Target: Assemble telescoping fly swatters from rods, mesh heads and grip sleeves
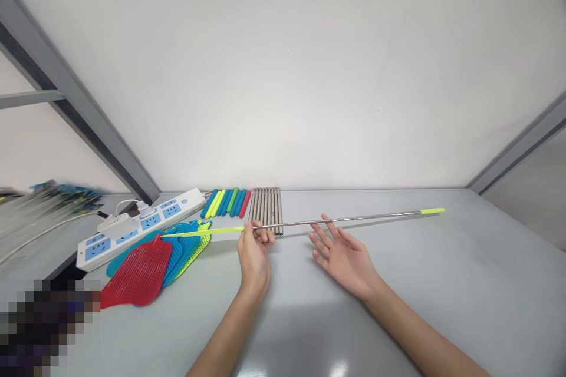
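A fly swatter with a long, thin extended metal rod [375, 217] spans the view nearly level, above the table. Its yellow-green head [198, 232] is seen edge-on at the left, and a yellow-green grip [432, 211] caps the right end. My left hand [254, 259] pinches the swatter where head and rod meet. Under the rod, my right hand [347, 259] is open, palm up with fingers spread; its fingertips are at the rod, and whether they bear its weight I cannot tell. Loose mesh swatter heads, red [144, 271], blue and yellow-green, overlap left of my left hand.
Several coloured grips [226, 202] and several metal rods [265, 203] lie in rows by the wall. A white power strip [194, 200] with plugs lies behind the swatter heads. Clear plastic packaging [57, 206] is at far left. Grey frame posts [522, 147] border the table.
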A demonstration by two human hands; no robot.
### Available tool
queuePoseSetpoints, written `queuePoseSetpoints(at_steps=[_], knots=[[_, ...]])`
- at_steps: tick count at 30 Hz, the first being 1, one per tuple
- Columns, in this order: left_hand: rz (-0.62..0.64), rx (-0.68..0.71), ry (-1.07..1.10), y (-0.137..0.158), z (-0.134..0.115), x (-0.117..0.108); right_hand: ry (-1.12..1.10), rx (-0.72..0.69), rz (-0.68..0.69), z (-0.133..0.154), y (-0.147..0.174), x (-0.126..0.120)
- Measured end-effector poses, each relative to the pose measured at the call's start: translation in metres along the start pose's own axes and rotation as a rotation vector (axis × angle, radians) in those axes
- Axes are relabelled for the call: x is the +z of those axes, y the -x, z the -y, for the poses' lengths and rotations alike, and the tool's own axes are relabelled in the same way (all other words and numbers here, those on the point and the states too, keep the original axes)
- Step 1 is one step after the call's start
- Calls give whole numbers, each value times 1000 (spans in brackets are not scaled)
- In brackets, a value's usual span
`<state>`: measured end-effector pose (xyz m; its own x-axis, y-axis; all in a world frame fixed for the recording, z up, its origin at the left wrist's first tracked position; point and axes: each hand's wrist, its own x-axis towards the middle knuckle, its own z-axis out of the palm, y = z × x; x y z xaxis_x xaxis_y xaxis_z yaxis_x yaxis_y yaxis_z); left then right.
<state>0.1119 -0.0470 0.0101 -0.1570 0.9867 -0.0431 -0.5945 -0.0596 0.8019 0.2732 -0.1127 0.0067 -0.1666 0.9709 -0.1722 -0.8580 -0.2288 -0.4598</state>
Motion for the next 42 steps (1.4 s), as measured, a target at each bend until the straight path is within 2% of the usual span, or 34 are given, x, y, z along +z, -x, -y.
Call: queuePoseSetpoints(at_steps=[9,13,16,21,25,31,36,39,42], knots=[[-4,-110,31,3,-5,4,359,-139,-110,4,-2,-6],[83,-193,-40,8,-1,4,485,-186,-129,4,-2,-7],[140,-192,-71,9,1,3,549,-193,-110,3,-1,-7],[155,-70,15,9,-2,4,591,-179,-65,0,0,-6],[146,81,122,9,-6,5,631,-176,-40,-4,2,-4],[143,288,153,11,-11,4,673,-173,-51,-8,5,2],[3,464,93,12,-19,6,719,-150,-52,-8,8,6],[-62,492,7,12,-18,8,724,-165,-71,-6,8,6],[-66,494,-66,14,-15,8,711,-188,-83,-4,7,4]])
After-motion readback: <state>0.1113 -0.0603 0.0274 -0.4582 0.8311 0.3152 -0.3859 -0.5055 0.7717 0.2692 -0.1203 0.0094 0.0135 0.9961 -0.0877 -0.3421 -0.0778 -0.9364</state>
